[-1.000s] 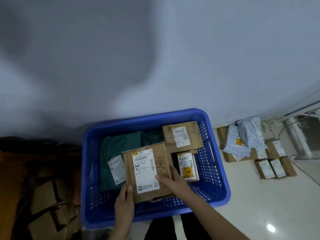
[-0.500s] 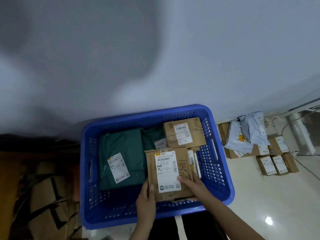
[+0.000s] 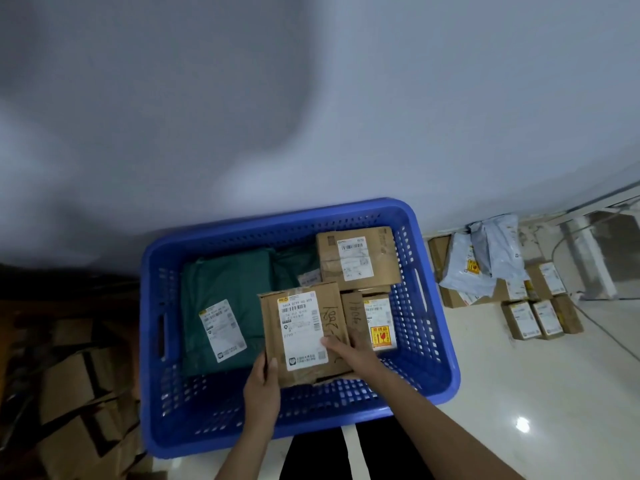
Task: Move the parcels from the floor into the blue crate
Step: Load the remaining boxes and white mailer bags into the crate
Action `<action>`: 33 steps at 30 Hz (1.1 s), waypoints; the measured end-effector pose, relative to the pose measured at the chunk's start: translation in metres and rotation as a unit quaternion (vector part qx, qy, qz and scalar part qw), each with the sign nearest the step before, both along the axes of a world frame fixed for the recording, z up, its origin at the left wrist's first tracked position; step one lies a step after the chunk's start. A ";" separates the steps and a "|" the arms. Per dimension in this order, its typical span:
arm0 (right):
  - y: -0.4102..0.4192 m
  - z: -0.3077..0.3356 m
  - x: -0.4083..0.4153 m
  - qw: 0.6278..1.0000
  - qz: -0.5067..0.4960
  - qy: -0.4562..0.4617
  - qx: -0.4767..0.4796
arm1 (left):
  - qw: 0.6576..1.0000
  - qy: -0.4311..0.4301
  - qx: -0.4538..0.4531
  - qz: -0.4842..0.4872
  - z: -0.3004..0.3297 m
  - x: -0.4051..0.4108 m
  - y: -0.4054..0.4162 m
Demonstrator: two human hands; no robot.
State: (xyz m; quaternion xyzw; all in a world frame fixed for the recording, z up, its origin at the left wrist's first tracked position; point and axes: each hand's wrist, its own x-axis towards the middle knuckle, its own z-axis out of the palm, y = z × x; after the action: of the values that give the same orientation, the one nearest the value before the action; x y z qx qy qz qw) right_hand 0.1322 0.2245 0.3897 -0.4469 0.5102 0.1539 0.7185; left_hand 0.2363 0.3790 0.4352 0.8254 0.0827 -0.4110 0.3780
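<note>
A blue perforated crate (image 3: 433,344) stands on the floor in front of me. Inside lie a green mailer bag (image 3: 225,292) with a white label, a cardboard box (image 3: 356,261) at the back right, and a small box with a yellow-red sticker (image 3: 379,323). I hold a flat cardboard parcel (image 3: 301,327) with a white label over the crate's middle. My left hand (image 3: 261,389) grips its near left edge. My right hand (image 3: 349,355) rests on its top at the near right. More parcels lie on the floor to the right: grey mailer bags (image 3: 485,258) and small boxes (image 3: 540,317).
A grey wall rises right behind the crate. Dark flattened cardboard (image 3: 69,386) is piled at the left. A cable (image 3: 602,327) runs over the pale floor at the right near a white post (image 3: 588,258). My dark trousers with a white stripe (image 3: 349,452) show below the crate.
The flat parcel has moved to the right inside the crate, off the green bag and toward the small boxes. Both hands moved with it.
</note>
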 end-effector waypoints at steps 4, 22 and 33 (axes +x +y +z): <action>0.000 -0.007 0.002 1.000 0.001 -0.012 0.006 | 1.000 -0.004 0.003 0.013 -0.010 0.006 0.000; -0.032 -0.057 -0.023 0.883 0.191 0.214 -0.372 | 0.971 -0.186 0.087 -0.119 -0.041 0.031 -0.068; -0.048 -0.124 -0.022 0.905 0.216 0.198 -0.308 | 0.944 -0.283 0.120 -0.117 -0.083 0.017 -0.052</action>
State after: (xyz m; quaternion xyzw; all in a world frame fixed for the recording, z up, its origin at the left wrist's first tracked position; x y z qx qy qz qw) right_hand 0.1099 0.1766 0.2655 -0.7053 0.5549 0.2259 0.3789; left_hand 0.2530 0.3273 0.3523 0.9509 -0.0763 -0.1886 0.2332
